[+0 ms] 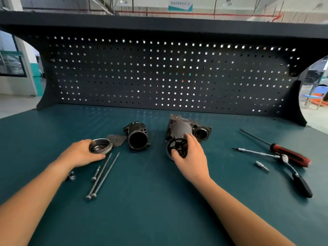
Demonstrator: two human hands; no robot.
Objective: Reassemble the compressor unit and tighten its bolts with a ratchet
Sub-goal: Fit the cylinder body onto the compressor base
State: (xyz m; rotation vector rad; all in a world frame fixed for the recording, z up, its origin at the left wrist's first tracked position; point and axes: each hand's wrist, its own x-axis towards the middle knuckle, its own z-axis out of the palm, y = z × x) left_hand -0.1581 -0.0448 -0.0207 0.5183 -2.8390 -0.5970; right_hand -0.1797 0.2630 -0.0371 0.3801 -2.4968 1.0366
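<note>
Compressor unit [181, 129], a dark grey metal cylinder with a cast head, lies mid-bench on the teal mat [159, 201]. The right hand [192, 160] grasps its near round end, fingers curled over it. To the left stands a hollow black housing [138, 137], mouth toward the viewer, beside a flat grey plate [117, 139]. The left hand [79, 153] grips a shallow round steel cap [101, 146] with a ring inside. Two long steel bolts [104, 174] lie nearer. Well right lie a black-handled chrome ratchet [291, 167] and a red-handled screwdriver [287, 152].
</note>
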